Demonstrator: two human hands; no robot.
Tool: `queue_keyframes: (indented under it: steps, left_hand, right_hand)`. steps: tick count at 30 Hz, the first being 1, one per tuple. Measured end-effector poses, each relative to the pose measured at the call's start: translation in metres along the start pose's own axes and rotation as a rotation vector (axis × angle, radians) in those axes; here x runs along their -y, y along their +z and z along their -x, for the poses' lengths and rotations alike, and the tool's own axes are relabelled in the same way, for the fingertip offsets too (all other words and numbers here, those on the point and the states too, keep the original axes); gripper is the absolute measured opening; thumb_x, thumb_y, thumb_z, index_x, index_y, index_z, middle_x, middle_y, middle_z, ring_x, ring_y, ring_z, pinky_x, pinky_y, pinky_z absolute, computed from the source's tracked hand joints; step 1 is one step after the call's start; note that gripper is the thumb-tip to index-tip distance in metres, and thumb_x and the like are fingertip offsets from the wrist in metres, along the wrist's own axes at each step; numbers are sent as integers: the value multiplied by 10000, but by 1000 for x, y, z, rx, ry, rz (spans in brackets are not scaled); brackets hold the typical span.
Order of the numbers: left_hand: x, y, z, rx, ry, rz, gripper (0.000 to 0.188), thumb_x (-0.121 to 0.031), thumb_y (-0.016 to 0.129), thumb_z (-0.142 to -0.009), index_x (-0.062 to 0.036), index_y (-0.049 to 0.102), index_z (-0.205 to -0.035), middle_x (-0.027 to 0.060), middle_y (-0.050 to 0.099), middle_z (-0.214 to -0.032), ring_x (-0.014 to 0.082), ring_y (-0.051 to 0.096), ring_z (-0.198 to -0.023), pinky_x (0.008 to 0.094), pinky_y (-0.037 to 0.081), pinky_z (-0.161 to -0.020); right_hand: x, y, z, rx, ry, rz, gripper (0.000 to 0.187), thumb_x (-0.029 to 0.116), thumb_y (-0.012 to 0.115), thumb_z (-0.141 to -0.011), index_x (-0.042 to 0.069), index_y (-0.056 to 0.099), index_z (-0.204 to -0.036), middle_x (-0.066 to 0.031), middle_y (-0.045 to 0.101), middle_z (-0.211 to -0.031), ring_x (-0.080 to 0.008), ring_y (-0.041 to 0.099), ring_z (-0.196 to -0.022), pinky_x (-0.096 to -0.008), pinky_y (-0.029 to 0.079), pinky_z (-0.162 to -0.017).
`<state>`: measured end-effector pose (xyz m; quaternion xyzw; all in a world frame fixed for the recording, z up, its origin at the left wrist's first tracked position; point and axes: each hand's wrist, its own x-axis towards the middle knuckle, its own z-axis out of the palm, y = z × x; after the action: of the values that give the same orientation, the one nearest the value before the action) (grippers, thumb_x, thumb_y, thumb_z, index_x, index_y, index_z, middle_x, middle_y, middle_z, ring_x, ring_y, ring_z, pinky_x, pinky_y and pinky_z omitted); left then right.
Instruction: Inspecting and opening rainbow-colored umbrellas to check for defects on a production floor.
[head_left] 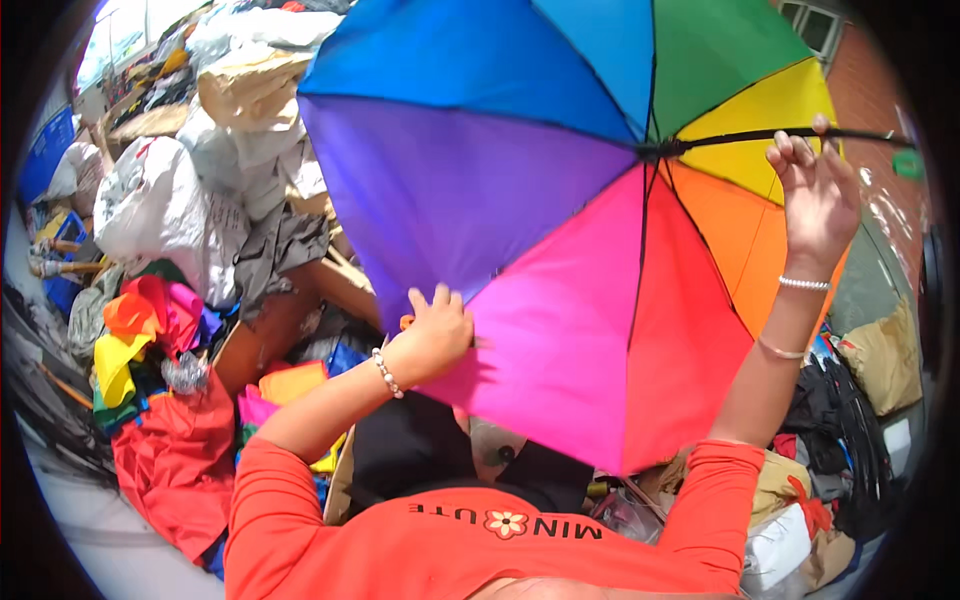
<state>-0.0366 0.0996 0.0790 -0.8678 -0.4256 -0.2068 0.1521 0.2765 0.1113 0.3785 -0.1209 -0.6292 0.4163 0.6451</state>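
Note:
An opened rainbow umbrella spreads across the upper middle, its ribs and inner side facing me. Its panels run through purple, blue, green, yellow, orange, red and pink. My left hand is closed at the canopy's lower left rim, where purple meets pink; the cloth partly hides its grip. Out to the right, my right hand has its fingers curled at the black shaft, which runs from the hub toward the right edge. A green piece shows near the shaft's outer end.
Bulging white sacks are heaped at the left. Below them lie bright folded cloth and a red cloth bundle. A blue crate stands far left. At the right are black folded umbrellas and a tan package.

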Motion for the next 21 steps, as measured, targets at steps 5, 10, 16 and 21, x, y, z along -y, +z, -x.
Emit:
queue_keyframes:
  steps: [5,10,16,21]
  left_hand:
    - [-46,16,83,462,55,58,193,-118,489,-790,26,590,-871,230,524,-880,338,477,-772,607,443,-643]
    - [-74,17,109,706,-45,257,204,-113,470,-818,21,554,-949,239,500,-985,357,477,-836,596,435,-673]
    - [-71,12,124,689,-70,369,207,-107,482,-807,7,541,-969,228,502,-995,353,468,-869,576,447,-682]
    - [-71,5,125,717,-103,433,244,-91,511,-781,-18,536,-1013,187,506,-1003,335,453,-884,534,438,-722]
  right_hand:
    - [-77,-2,1,5,304,-9,280,65,543,-788,48,507,-1065,-48,478,-732,-205,531,-786,-302,425,-725]
    - [-147,2,29,-159,428,91,327,55,555,-781,55,506,-1104,-35,502,-737,-176,552,-767,-289,422,-725]
    - [-172,1,55,-266,345,239,373,35,555,-779,52,502,-1148,-60,546,-826,-144,550,-819,-272,410,-736]
    - [-158,-1,80,-238,174,377,362,26,538,-789,38,502,-1149,-66,534,-879,-118,512,-824,-261,393,-746]
